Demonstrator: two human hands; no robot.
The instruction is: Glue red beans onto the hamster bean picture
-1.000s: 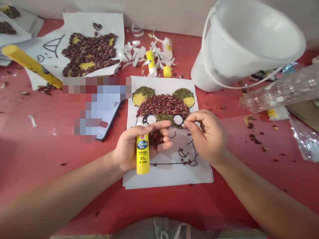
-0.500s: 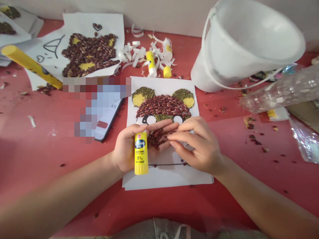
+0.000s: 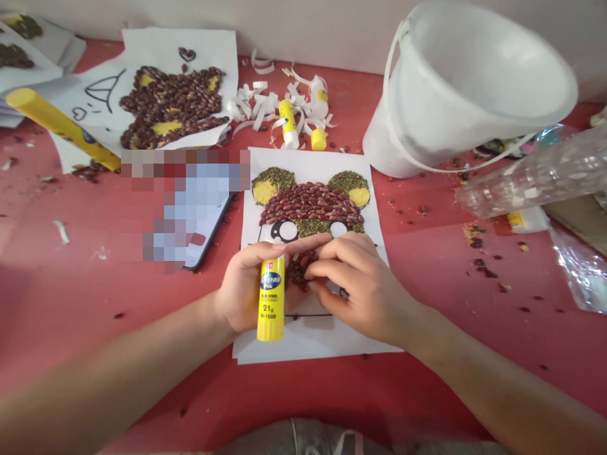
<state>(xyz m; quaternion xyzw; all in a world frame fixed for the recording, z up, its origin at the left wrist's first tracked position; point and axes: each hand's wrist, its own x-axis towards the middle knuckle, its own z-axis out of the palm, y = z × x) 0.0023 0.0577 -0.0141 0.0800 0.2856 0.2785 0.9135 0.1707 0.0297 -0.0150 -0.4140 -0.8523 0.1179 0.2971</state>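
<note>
My left hand (image 3: 244,278) pins a yellow glue stick (image 3: 270,300) under its thumb, and its palm cups a small pile of dark red beans (image 3: 298,273). Over that palm is my right hand (image 3: 355,278), thumb and fingertips pinched together at the beans; whatever lies between them is too small to make out. Beneath both hands lies a white sheet (image 3: 317,338) with a drawn animal head. Its ears carry green beans (image 3: 348,183) and yellow grains (image 3: 265,191), and red kidney beans (image 3: 313,203) cover the forehead. The lower face is partly hidden by my hands.
A white bucket (image 3: 422,95) stands at the back right beside a clear plastic bottle (image 3: 535,170). Left of the sheet lies a phone (image 3: 203,221). Behind are another bean picture (image 3: 175,101), an upright yellow tube (image 3: 61,126), paper strips (image 3: 260,107) and a small glue stick (image 3: 288,123).
My right hand has moved slightly left and down, its fingertips now in the beans on my left palm. The left hand with the glue stick has shifted only slightly.
</note>
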